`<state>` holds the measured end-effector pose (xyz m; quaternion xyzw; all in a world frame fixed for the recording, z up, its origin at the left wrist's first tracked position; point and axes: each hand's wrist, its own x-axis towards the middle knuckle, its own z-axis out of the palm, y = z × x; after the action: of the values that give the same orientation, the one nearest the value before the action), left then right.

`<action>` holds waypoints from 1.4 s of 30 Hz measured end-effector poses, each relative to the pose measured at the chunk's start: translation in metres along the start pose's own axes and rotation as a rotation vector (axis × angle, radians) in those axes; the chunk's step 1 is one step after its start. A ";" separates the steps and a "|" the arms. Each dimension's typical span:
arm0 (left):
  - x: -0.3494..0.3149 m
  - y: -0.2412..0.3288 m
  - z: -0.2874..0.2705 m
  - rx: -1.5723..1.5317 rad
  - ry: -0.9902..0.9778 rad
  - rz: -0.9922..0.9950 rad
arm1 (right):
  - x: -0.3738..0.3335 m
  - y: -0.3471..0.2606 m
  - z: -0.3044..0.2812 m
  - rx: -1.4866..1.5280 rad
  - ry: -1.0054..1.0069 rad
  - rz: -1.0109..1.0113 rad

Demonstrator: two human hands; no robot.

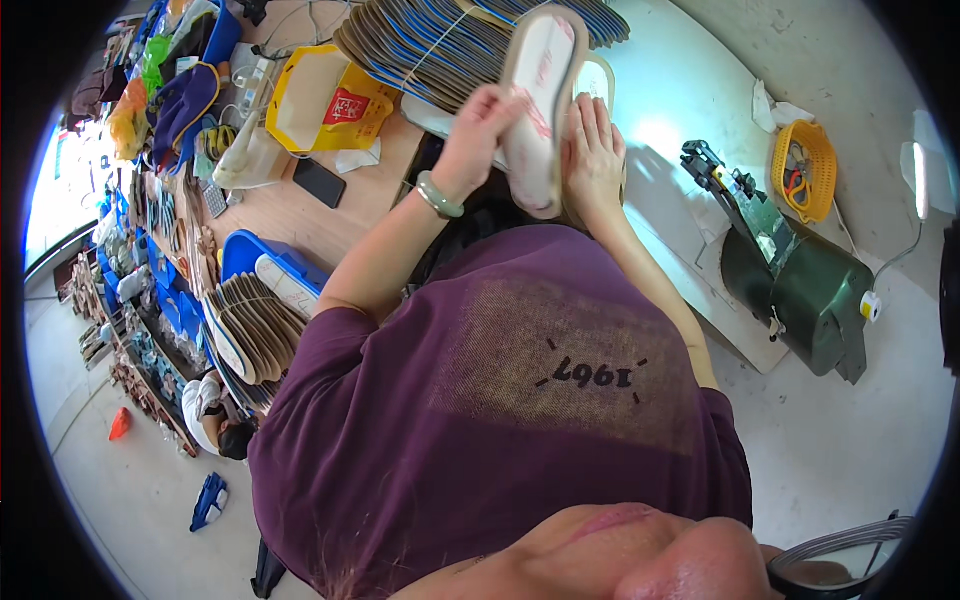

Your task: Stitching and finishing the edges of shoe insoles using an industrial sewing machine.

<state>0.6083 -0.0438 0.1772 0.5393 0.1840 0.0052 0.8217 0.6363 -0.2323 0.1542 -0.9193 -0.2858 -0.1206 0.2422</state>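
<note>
My left hand (478, 140), with a pale green bangle on its wrist, pinches the left edge of a long insole (545, 95). This insole is white with reddish print and a tan rim, and it is raised at a tilt over the bench. Just right of it, my right hand (597, 155) lies with its fingers stretched out along a second insole (594, 76). The hand and the first insole cover most of that second one. Behind them, a long row of tan, dark and blue-edged insoles (425, 50) is bound with string.
On the left are a yellow box (310, 95), a black phone (320, 182) and a blue bin (270, 255) beside stacked insoles (255, 325). A dark green machine (800, 285) and a yellow basket of scissors (805, 170) stand right. Another person (212, 412) is lower left.
</note>
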 end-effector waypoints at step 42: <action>0.047 0.036 0.082 0.030 -0.322 0.054 | 0.039 0.083 -0.042 1.738 0.081 0.789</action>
<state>0.6843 -0.0918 0.2242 0.5501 0.0355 -0.0620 0.8320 0.7126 -0.2956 0.1731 -0.4430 0.0638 0.1923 0.8733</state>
